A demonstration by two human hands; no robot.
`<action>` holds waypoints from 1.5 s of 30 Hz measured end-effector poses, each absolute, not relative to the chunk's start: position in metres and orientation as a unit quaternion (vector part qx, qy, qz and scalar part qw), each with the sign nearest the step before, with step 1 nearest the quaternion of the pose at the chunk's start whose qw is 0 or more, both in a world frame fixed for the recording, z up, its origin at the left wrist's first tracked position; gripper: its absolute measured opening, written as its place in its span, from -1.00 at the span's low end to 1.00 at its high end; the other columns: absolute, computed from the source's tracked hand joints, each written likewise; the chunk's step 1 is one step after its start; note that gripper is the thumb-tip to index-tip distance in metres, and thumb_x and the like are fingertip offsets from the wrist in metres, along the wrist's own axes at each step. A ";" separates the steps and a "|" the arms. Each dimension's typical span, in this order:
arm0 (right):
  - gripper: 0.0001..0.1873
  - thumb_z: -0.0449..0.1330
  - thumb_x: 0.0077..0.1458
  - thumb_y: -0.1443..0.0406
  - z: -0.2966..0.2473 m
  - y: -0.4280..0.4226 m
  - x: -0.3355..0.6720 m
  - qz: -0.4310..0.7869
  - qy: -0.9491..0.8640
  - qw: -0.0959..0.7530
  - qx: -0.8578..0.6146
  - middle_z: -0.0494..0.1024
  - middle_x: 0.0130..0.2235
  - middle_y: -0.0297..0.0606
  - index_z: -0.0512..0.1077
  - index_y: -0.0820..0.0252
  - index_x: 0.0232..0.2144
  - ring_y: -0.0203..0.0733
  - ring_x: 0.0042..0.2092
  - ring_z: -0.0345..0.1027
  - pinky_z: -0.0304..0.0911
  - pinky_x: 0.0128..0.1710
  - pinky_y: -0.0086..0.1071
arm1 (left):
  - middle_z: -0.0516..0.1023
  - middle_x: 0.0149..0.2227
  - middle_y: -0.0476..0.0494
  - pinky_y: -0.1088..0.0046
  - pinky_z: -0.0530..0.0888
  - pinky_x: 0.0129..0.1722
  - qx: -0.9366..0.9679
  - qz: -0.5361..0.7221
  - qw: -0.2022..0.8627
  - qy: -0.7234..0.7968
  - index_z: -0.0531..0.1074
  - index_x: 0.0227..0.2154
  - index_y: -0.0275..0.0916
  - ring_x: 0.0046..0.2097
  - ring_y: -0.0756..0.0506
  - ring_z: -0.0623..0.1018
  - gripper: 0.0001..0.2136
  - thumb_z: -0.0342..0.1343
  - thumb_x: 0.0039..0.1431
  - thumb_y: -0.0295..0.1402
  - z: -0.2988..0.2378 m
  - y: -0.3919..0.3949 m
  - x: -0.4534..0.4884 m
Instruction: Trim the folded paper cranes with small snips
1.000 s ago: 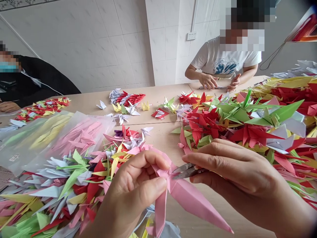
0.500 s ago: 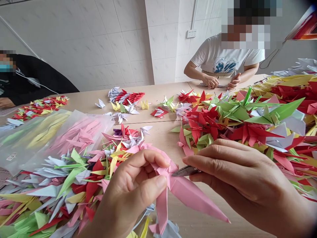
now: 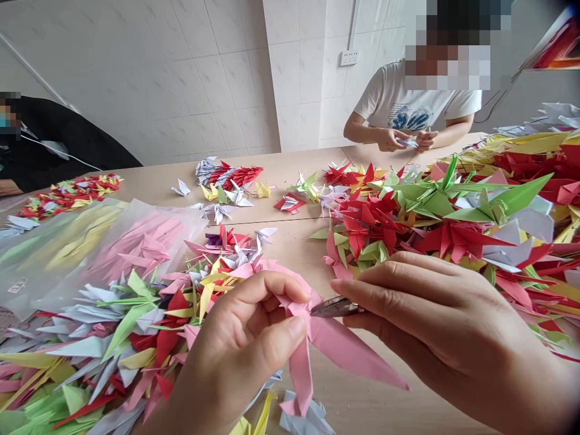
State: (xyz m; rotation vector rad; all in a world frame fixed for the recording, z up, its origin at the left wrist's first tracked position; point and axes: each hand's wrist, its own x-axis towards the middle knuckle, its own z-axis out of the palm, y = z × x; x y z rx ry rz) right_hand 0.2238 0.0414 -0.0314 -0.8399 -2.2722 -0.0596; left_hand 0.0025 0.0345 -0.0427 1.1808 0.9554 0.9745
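Near the middle of the head view, my left hand pinches a pink folded-paper crane by its centre, between thumb and fingers. One broad point of the crane sticks out to the lower right and a bent strip hangs down. My right hand is closed around a pointed metal tool, whose handle is hidden; it may be pliers. The tool's tip meets the pink paper at the centre, close to my left fingertips. Whether the tip grips the paper, I cannot tell.
Heaps of coloured paper cranes lie left and right. Clear plastic bags of folded paper rest at left. Small cranes sit farther back on the table. One person works opposite; another sits far left.
The metal tool has tilted, its tip shifting slightly left at the crane's centre. The crane's broad point has moved a little left and up. Opposite, the person's hands have lifted with something pale.
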 end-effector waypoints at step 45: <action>-0.69 0.15 0.28 0.47 -0.031 0.038 0.238 -0.032 -0.897 0.312 -0.312 0.62 -0.15 -0.23 0.44 0.20 0.05 -0.17 -0.25 0.42 0.22 -0.27 -0.24 | 0.38 -0.41 0.03 0.64 0.17 -0.64 0.398 0.372 0.757 0.360 0.58 -0.30 -0.08 -0.57 0.13 0.27 -0.94 0.21 0.18 -0.36 -0.042 0.041 0.002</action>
